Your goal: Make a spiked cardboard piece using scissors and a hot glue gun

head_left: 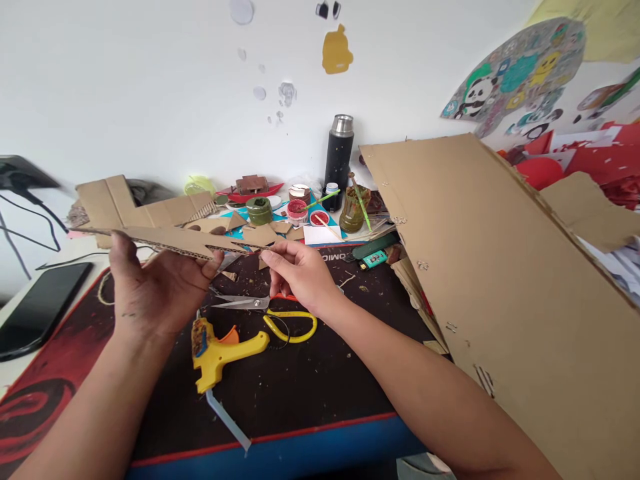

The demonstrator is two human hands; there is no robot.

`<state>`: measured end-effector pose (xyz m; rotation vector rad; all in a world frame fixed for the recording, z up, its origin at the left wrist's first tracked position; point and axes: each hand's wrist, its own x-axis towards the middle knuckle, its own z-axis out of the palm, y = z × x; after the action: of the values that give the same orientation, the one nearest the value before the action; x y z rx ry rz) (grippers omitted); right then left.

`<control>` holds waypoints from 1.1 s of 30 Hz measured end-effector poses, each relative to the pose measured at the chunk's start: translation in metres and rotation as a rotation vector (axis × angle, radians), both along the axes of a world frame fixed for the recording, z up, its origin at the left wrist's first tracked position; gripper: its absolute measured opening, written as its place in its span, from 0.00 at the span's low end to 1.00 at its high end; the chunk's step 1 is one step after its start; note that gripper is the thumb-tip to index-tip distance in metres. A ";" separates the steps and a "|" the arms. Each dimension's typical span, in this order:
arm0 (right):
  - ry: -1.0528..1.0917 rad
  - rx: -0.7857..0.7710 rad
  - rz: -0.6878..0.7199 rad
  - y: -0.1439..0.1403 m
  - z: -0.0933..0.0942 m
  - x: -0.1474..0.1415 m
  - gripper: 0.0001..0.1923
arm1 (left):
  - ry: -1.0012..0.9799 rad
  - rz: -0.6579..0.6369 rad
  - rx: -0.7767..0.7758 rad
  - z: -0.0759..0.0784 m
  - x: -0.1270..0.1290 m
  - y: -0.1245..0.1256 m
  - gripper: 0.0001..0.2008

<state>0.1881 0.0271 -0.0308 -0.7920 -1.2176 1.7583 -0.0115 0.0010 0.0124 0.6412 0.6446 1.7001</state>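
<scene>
A flat cut piece of cardboard (175,240) is held up above the mat, nearly edge-on to me, with notches toward its pointed right end. My left hand (155,287) supports it from below, thumb at its near edge and fingers underneath. The thumb and fingers of my right hand (300,273) pinch its right tip. Below lie scissors (291,328) with yellow and red handles, their blades apart and pointing left. A yellow glue gun (220,353) rests in front of them, a pale glue stick (227,420) coming out of its back.
A large cardboard sheet (450,227) leans along the right side. Paint jars (259,211), a black thermos (340,153) and cardboard scraps (260,235) stand or lie at the back. A phone (43,310) lies left, beside the dark mat (300,393), and a teal lighter (373,259) lies behind my right hand.
</scene>
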 end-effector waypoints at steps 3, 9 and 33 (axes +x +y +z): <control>0.003 0.012 -0.006 0.000 0.000 0.000 0.11 | 0.005 0.003 0.013 0.000 0.000 -0.001 0.36; -0.001 0.009 -0.007 -0.001 0.000 0.000 0.11 | -0.010 0.000 0.017 0.000 0.001 0.000 0.36; -0.157 0.227 0.109 -0.014 0.009 0.001 0.17 | 0.053 0.109 0.017 -0.005 -0.015 0.006 0.39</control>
<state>0.1896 0.0136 -0.0217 -0.7517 -1.5605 1.6298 -0.0265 0.0068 0.0076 0.6752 0.7146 1.7963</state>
